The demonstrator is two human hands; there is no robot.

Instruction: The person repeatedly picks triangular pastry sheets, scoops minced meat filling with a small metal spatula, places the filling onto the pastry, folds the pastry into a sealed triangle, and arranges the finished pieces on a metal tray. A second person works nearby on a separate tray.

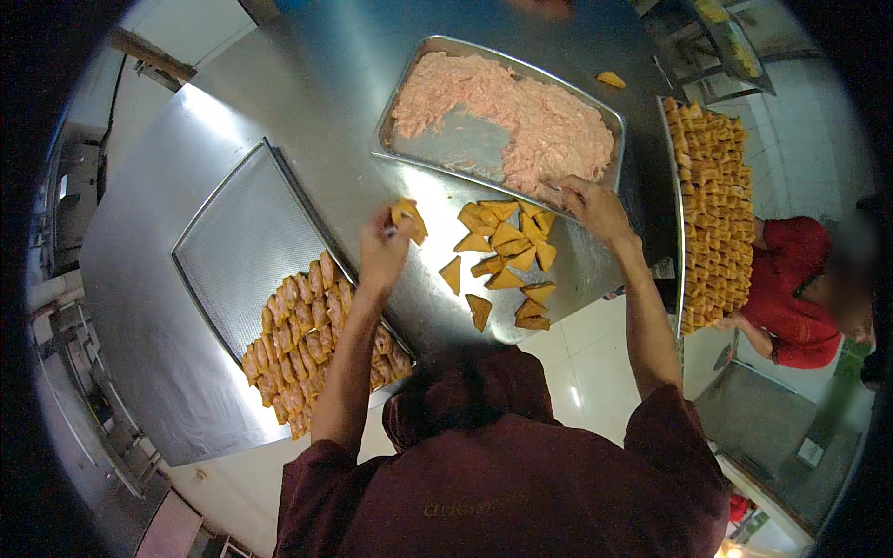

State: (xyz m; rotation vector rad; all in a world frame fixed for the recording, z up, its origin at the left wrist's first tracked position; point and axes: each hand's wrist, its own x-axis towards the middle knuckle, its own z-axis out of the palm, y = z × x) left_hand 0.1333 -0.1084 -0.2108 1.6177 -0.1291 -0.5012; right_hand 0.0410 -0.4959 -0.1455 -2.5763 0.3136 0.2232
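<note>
My left hand [381,249] grips a golden-brown fried tofu piece [410,221] above the steel table, left of the loose triangles. At the near right corner of a metal tray [383,139], my right hand [595,209] has its fingers drawn together against pale pink minced meat paste [558,139]; what they pinch is too small to make out. Between both hands lies a loose group of fried tofu triangles [507,232]. Beside my left forearm, a mesh-bottomed tray [246,219] holds rows of stuffed tofu pieces [302,325] in its near part.
A long tray [672,186] packed with browned pieces [714,214] stands at the right. A co-worker in a red shirt [802,288] has a hand at its near end. One stray tofu piece [611,80] lies beyond the meat tray on the steel table [344,84].
</note>
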